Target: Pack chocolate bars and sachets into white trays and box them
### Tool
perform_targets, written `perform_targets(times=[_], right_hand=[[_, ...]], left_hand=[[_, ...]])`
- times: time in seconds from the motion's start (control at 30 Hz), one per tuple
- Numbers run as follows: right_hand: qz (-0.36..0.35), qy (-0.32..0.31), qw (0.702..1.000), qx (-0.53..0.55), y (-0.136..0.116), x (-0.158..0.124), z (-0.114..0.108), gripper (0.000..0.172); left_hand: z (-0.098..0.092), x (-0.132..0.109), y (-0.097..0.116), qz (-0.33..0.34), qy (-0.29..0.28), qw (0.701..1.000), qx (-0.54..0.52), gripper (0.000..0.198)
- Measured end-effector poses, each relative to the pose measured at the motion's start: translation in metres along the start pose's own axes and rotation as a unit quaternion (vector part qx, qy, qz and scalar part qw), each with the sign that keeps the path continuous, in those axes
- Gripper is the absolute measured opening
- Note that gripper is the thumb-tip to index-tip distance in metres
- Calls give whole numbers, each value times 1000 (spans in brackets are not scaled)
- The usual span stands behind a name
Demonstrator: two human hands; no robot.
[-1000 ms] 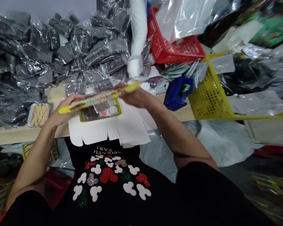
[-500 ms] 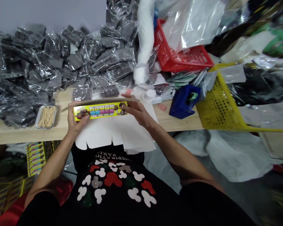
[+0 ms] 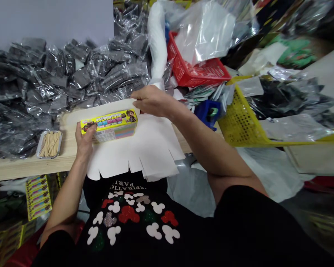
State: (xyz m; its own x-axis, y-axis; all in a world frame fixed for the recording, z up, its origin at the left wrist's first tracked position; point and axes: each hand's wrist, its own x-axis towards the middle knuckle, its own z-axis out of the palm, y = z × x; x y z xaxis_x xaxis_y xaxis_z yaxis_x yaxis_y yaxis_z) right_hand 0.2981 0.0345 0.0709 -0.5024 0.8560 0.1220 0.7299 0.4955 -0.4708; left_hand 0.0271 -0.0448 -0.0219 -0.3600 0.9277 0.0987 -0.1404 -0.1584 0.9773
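Note:
A yellow printed cardboard box (image 3: 108,124) with cartoon figures on its lid lies tilted on a white die-cut card sheet (image 3: 144,144). My left hand (image 3: 85,139) grips the box's left end, with the thumb on top. My right hand (image 3: 153,102) is at the sheet's far edge, just beyond the box's right end, and its fingers appear to pinch the card. The box's underside is hidden.
Several clear bags of dark grey packs (image 3: 44,74) are heaped left on the wooden table (image 3: 66,155). A foil tray of wooden sticks (image 3: 49,145), a red basket (image 3: 197,70), a blue dispenser (image 3: 207,113) and a yellow basket (image 3: 239,118) stand nearby.
The yellow box, held up and tilted a second ago with its contents showing, now lies closed on the white sheet. My right hand has left the box and moved to the sheet's far edge.

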Motion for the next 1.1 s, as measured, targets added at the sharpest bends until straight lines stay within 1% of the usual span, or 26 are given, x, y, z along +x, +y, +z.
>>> perform_targets(times=[0.07, 0.17, 0.23, 0.3, 0.33, 0.4, 0.43, 0.47, 0.5, 0.53, 0.6, 0.63, 0.67, 0.7, 0.8, 0.83, 0.9, 1.0, 1.07, 1.1], right_hand=[[11, -11, 1000, -24, -6, -8, 1, 18], [19, -26, 997, -68, -17, -31, 9, 22], [2, -28, 996, -79, -21, -46, 18, 30], [-26, -6, 997, -72, -21, -58, 29, 39], [-38, 9, 997, -63, -19, -62, 34, 40], [-47, 30, 998, -41, -14, -65, 44, 35], [-47, 31, 998, -33, -11, -64, 47, 33], [-47, 28, 998, -30, -8, -63, 50, 31], [-45, 26, 998, -31, -6, -62, 52, 30], [-44, 27, 998, -33, -4, -61, 53, 29], [-42, 31, 998, -37, -3, -59, 54, 29], [-41, 32, 998, -39, -3, -59, 54, 29], [-39, 31, 998, -40, -3, -59, 54, 29], [-39, 30, 998, -41, -4, -59, 54, 29], [-40, 35, 998, -43, -7, -60, 55, 26], [-42, 37, 997, -43, -8, -60, 55, 25], [-45, 43, 997, -41, -8, -59, 56, 24], [-50, 48, 997, -33, -7, -58, 57, 27], [-61, 46, 997, -29, -5, -57, 58, 30], [-71, 44, 996, -25, -4, -56, 58, 34]], left_hand=[[1, -1, 0, 0, -6, 1000, -2, 43], [3, -3, -4, 4, -15, 1000, -9, 42], [1, -3, -9, -3, -15, 1000, -10, 46], [-8, 0, -11, -8, -25, 1000, -10, 58], [-15, 3, -9, -3, -38, 999, -6, 64], [-33, 11, 2, 36, -75, 996, 32, 73], [-43, 15, 12, 67, -95, 990, 77, 70], [-51, 20, 25, 99, -112, 978, 142, 61], [-57, 24, 39, 129, -126, 959, 219, 49], [-60, 27, 53, 153, -139, 932, 298, 37], [-59, 33, 77, 173, -159, 876, 422, 24], [-56, 35, 86, 172, -166, 857, 457, 21], [-51, 36, 90, 164, -173, 848, 473, 19], [-46, 37, 92, 150, -179, 847, 477, 16], [-38, 38, 85, 108, -181, 870, 445, 15], [-39, 38, 80, 100, -177, 876, 438, 14], [-44, 38, 72, 85, -177, 874, 444, 12], [-55, 41, 63, 64, -196, 866, 455, 24], [-57, 41, 57, 73, -221, 880, 414, 40], [-56, 39, 53, 73, -237, 895, 372, 48]])
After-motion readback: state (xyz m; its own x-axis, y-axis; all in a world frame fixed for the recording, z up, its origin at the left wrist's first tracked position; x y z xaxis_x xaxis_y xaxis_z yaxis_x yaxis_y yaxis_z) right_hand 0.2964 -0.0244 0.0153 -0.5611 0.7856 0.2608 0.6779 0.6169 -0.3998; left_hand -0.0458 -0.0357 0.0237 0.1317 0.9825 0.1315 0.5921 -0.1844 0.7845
